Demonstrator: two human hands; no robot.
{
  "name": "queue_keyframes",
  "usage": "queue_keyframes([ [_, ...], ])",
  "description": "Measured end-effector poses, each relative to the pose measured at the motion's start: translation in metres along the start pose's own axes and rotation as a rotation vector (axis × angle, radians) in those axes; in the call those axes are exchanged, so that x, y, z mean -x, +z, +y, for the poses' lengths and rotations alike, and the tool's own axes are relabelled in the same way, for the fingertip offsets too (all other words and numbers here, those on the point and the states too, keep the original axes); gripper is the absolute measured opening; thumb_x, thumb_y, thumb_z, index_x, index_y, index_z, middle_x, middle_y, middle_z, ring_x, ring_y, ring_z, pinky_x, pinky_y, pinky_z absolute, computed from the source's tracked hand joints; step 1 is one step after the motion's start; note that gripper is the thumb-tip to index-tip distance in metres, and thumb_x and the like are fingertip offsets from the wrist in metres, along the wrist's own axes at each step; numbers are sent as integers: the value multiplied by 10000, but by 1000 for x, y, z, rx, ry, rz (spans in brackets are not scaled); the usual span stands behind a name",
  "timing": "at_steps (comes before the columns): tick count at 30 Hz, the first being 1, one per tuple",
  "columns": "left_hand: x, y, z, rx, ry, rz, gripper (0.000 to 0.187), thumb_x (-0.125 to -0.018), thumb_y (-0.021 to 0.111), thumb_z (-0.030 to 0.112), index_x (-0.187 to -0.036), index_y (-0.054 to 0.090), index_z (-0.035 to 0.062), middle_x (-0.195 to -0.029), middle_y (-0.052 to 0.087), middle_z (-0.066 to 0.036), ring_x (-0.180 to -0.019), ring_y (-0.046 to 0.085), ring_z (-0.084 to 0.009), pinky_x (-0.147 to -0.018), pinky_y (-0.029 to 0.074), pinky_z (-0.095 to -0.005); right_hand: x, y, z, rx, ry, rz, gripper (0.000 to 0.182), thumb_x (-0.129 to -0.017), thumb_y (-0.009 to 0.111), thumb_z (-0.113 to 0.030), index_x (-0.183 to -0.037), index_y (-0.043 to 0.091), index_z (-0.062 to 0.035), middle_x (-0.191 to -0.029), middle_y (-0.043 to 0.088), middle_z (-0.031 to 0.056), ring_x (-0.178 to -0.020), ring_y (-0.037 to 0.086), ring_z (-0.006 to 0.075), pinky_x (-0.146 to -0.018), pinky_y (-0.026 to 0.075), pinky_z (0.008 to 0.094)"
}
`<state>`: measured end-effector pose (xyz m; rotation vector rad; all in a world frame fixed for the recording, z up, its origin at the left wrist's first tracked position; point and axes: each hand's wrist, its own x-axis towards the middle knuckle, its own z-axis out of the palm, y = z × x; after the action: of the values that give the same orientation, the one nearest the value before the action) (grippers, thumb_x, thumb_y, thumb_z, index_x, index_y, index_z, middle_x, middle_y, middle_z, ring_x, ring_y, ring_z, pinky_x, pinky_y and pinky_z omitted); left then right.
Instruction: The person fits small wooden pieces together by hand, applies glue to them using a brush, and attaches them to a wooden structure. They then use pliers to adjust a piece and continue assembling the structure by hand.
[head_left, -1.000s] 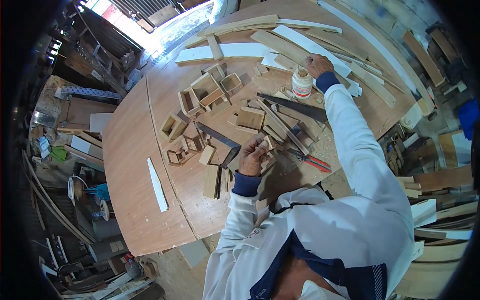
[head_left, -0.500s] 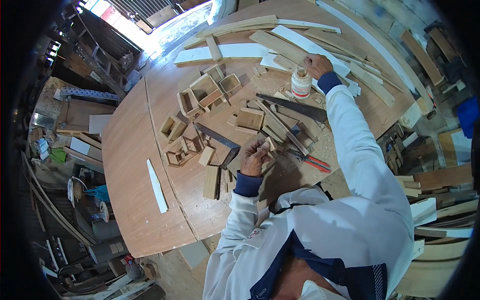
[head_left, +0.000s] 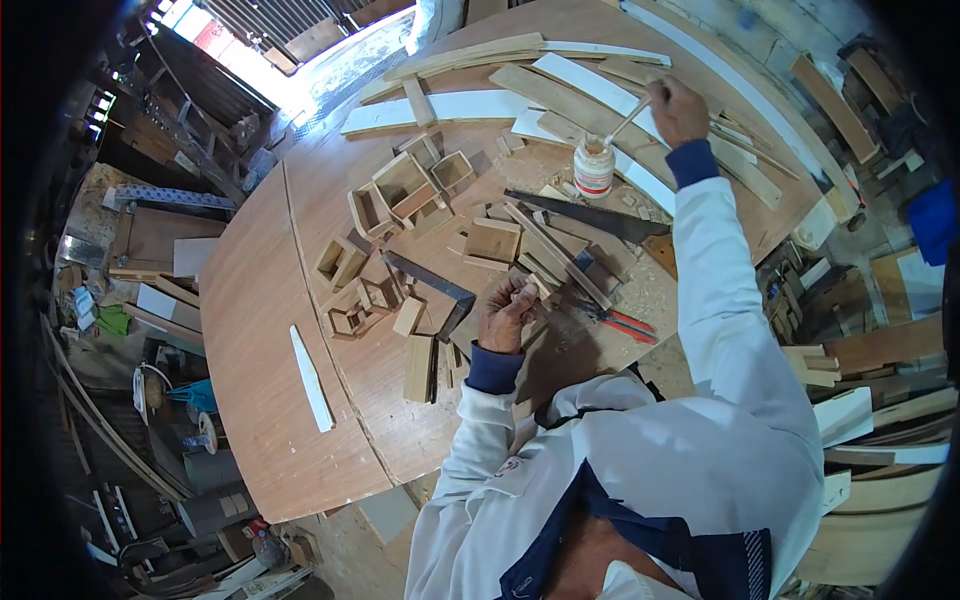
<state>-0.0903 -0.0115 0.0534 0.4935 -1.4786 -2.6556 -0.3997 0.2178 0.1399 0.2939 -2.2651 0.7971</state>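
Between the fingers of my left hand is a small wooden piece, held low over the table near its front edge. My right hand is closed on a thin stick, whose lower end is at the mouth of an open white glue bottle. The bottle stands upright, left of and below my right hand. Beside my left hand lie a metal square, a wooden block and red-handled pliers. A handsaw lies between the bottle and a small wooden box.
Several small open wooden boxes stand left of centre on the round table. Long wooden strips and white boards cover its far side. A white tapered strip lies at the left. Stacked boards are at the right.
My right hand has risen and moved right from the bottle's mouth, drawing the stick up at a slant. The left hand holds the small piece in nearly the same place.
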Motion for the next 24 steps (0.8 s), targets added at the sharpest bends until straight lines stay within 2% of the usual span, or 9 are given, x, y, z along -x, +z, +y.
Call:
queue_keyframes([
  [2, 0, 1, 0, 29, 11, -32, 132, -856, 649, 71, -978, 619, 31, -768, 613, -12, -556, 492, -69, -539, 427, -206, 7, -28, 5, -33, 4, 38, 317, -881, 504, -341, -864, 664, -67, -720, 620, 198, -667, 609, 382, -614, 486, 443],
  [6, -1, 9, 3, 112, -19, -30, 124, -868, 630, 66, -988, 608, 41, -747, 594, -3, -566, 499, -78, -568, 460, -222, 45, -59, 28, -620, 443, 119, 304, -888, 593, -278, -857, 660, 16, -662, 611, 71, -537, 510, 134, -527, 435, 266],
  [8, 0, 12, 7, 141, -26, -25, 127, -872, 626, 74, -994, 605, 45, -731, 581, 4, -573, 501, -80, -582, 470, -230, 78, -81, 11, -912, 572, 32, 229, -898, 615, -201, -835, 656, 15, -683, 611, 23, -551, 495, 64, -495, 393, 211],
  [10, 0, 16, 10, 202, -26, -66, 139, -886, 605, 87, -1022, 603, 58, -716, 560, 18, -593, 499, -80, -617, 479, -259, 112, -86, 6, -1102, 735, -64, 163, -904, 615, -157, -868, 651, -1, -692, 611, 20, -537, 486, 57, -481, 380, 195],
  [11, 0, 15, 12, 241, -50, -77, 142, -895, 589, 94, -1036, 607, 81, -716, 546, 26, -611, 502, -86, -654, 485, -294, 129, -91, 1, -1148, 741, -135, 139, -895, 630, -157, -879, 649, -20, -708, 614, 21, -547, 497, 60, -483, 389, 193],
  [16, -3, 8, 13, 368, -43, -161, 150, -902, 578, 96, -1049, 608, 108, -725, 536, 40, -606, 500, -101, -664, 484, -316, 203, -105, -35, -1403, 841, -458, 89, -912, 608, -144, -971, 624, -79, -814, 647, 51, -617, 527, 57, -523, 426, 192],
  [20, 0, 12, 17, 431, -40, -166, 173, -904, 576, 108, -1076, 596, 109, -800, 590, 30, -617, 506, -101, -675, 493, -313, 242, -107, -62, -1384, 812, -557, 128, -928, 579, -122, -1031, 607, -50, -855, 654, 57, -645, 527, 50, -559, 439, 189],
  [22, 2, 16, 19, 434, -51, -159, 184, -904, 576, 112, -1088, 591, 107, -833, 610, 24, -621, 509, -101, -681, 497, -312, 255, -103, -61, -1307, 692, -613, 158, -931, 569, -108, -1064, 599, -28, -883, 657, 60, -676, 528, 53, -590, 450, 195],
  [24, 2, 16, 19, 449, -53, -188, 207, -903, 580, 125, -1107, 577, 91, -877, 633, 5, -626, 515, -102, -687, 504, -308, 261, -100, -61, -1339, 688, -600, 175, -928, 570, -98, -1083, 597, -19, -901, 656, 64, -676, 531, 60, -602, 459, 206],
])
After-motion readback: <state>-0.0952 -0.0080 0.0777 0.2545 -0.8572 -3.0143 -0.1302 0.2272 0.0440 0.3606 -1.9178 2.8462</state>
